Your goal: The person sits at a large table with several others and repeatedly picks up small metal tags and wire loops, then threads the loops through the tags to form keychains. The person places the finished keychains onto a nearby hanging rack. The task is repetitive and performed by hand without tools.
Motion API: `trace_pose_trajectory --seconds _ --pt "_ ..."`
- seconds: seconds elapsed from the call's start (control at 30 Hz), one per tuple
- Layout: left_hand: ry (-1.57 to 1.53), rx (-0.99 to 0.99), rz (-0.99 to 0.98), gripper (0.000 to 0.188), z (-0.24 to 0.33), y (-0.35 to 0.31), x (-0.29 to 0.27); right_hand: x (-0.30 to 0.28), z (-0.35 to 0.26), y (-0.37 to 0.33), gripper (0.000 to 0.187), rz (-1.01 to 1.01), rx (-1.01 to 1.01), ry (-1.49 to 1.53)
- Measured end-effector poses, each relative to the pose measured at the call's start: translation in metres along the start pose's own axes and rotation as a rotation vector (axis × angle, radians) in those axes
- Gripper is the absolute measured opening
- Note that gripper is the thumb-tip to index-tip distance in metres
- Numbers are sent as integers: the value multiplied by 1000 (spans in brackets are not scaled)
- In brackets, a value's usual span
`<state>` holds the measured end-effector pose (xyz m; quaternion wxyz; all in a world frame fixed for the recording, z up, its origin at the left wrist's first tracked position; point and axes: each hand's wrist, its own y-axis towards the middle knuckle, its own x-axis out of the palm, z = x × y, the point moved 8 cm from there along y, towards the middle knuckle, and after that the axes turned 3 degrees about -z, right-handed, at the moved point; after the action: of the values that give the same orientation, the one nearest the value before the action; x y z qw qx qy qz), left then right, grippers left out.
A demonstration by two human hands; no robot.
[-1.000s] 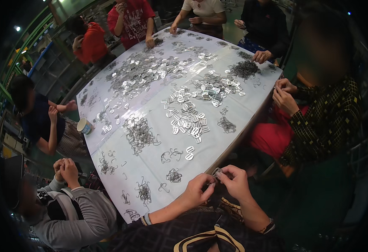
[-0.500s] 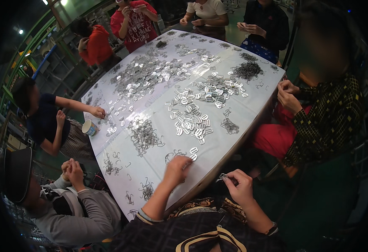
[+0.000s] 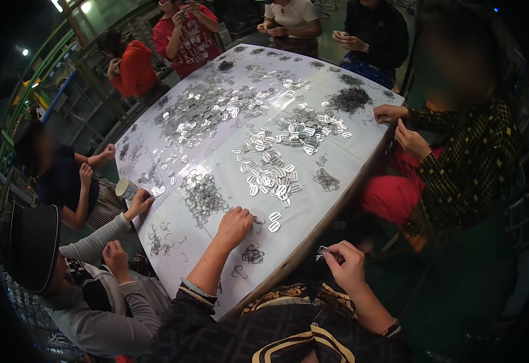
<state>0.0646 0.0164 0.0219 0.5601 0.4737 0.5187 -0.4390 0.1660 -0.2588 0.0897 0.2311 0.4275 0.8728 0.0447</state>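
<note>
My left hand is over the near part of the table, its fingers bent down and closed together. Whatever it may hold is hidden. Thin wire hooks lie right beside its fingertips, and a larger pile of wire hooks is just beyond. Off the table's near edge, my right hand pinches a small silver slotted metal buckle between thumb and fingers. Two loose flat slotted buckles lie to the right of my left hand. A small clump of hooks sits near my left forearm.
The white-covered table bears a near heap of buckles, a far heap and a dark hook pile. A paper cup stands at the left edge. Several people sit or stand around; a grey sleeve reaches in from the left.
My left hand has moved left and farther onto the table; my right hand stays almost put. The grey-sleeved person has reached toward the cup, and the person on the right has reached to the table edge.
</note>
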Motion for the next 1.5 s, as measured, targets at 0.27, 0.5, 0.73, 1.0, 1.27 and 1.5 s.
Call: trace_pose_trajectory --seconds 0.27,0.5,0.73,1.0,1.27,1.5 --pt "-295 -230 195 10 -4 -5 -40 -7 -4 1 8 36 -43 -32" --pt "-981 -80 319 13 62 -3 -74 -4 -5 1 8 34 0 -21" --pt "-1274 150 121 11 145 9 -85 0 -17 1 9 3 -44 -53" --pt "-1305 129 104 10 153 17 -77 -1 -24 -3 11 -42 -119 -158" --pt "-1172 237 225 12 174 16 -108 -18 -29 -15 14 156 -228 -10" --pt "-1213 281 294 13 186 25 -103 -37 -23 -17 12 268 -198 158"
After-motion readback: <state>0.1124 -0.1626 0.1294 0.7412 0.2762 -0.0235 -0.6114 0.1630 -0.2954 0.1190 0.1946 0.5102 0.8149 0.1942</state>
